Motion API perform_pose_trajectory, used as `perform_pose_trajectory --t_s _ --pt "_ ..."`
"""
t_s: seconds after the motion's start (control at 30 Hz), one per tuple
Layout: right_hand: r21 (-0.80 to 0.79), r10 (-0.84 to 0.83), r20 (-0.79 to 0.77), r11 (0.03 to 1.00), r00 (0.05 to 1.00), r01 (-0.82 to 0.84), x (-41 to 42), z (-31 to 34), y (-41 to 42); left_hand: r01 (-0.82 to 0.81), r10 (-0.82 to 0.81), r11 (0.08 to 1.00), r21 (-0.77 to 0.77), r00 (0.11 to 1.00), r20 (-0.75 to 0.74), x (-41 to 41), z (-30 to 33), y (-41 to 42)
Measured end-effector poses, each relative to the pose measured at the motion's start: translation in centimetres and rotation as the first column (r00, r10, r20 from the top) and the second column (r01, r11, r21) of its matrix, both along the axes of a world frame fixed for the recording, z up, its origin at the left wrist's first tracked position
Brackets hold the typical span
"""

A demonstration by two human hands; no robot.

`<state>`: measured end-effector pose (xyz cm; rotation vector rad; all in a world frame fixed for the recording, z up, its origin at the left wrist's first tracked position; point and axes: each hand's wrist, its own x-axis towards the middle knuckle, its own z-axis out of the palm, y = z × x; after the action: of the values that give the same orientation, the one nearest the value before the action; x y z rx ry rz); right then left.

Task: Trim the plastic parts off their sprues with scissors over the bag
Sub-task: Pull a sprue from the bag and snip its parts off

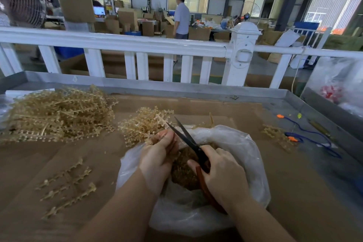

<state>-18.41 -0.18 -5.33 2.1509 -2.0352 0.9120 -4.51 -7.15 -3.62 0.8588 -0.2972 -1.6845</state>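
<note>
Over the open clear bag (231, 143) near the bench's front edge, the left hand (159, 155) pinches a tan sprue (155, 139) while the right hand (222, 171) grips one pair of scissors (188, 139), blades parted just beside the left fingers. Trimmed parts (184, 173) fill the bag. Two sprue heaps lie behind: a big heap (59, 114) at the back-left edge, a small heap (145, 124) touching the bag. A few loose sprues (66, 182) lie front-left on bare cardboard (98, 153). The bench's raised metal rim (157, 86) closes the back.
</note>
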Motion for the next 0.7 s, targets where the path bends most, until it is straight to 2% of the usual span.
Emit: perform_pose_trajectory --t_s 0.1,0.3,0.7 --pt "0.036 0.012 0.016 0.999 1.0 -0.013 -0.2 -0.1 0.0 0.001 -0.002 0.999 -0.033 1.0 -0.024 0.2 0.3 -0.1" --pt "0.08 0.045 0.049 0.996 0.998 -0.049 -0.4 0.1 -0.1 -0.013 0.018 0.998 -0.061 0.997 0.075 0.8 1.3 -0.1" --pt "0.072 0.075 0.029 0.994 0.997 -0.077 -0.4 0.6 -0.1 -0.006 0.009 0.999 -0.052 0.998 0.062 0.3 1.0 0.2"
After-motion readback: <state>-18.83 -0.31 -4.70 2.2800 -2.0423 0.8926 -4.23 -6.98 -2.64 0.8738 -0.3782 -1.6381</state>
